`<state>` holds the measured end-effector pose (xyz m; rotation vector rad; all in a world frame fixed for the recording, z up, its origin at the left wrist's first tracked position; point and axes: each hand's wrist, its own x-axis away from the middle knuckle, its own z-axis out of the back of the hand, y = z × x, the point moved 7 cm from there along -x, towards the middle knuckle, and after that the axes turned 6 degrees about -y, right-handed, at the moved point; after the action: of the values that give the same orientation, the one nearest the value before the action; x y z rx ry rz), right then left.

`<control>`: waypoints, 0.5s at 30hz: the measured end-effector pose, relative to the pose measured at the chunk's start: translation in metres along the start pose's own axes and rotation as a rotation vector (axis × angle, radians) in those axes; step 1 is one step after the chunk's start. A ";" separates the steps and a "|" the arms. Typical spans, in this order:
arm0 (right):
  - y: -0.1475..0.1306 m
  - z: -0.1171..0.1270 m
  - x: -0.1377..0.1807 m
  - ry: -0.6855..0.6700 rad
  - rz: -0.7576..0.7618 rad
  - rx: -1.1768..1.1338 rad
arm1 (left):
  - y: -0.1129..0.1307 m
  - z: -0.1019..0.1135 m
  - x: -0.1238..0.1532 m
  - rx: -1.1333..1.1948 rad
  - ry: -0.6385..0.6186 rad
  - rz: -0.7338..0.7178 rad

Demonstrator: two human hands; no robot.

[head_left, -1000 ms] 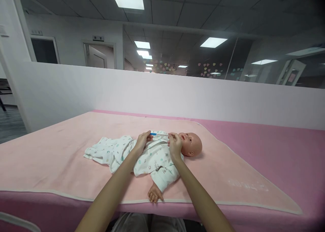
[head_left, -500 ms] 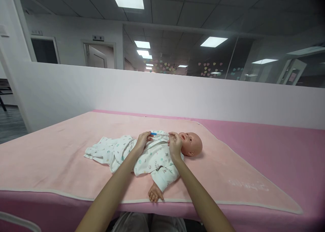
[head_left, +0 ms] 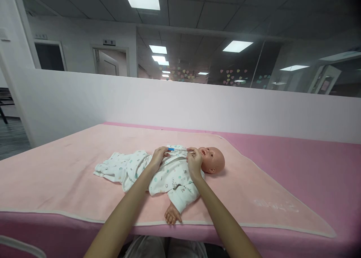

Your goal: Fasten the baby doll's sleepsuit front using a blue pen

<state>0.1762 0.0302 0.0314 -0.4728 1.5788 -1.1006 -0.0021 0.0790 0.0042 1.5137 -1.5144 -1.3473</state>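
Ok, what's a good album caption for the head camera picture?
Left hand and right hand hold a thin, partly blue stick over a baby doll on a peach mat.

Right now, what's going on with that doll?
A person's left hand and right hand hold a thin blue-and-white stick over a bald baby doll in white patterned clothes. The left is at the blue part; the right is close to the doll's head. The doll lies on its back on a peach cloth with white edging.

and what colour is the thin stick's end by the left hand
Blue; the thin stick's end shows best in the head view.
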 end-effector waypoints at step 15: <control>-0.003 0.001 0.000 0.007 0.032 0.062 | 0.008 -0.006 0.007 -0.057 -0.026 -0.001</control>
<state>0.1764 0.0288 0.0341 -0.4014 1.5483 -1.1252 -0.0003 0.0698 0.0116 1.4671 -1.4788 -1.4045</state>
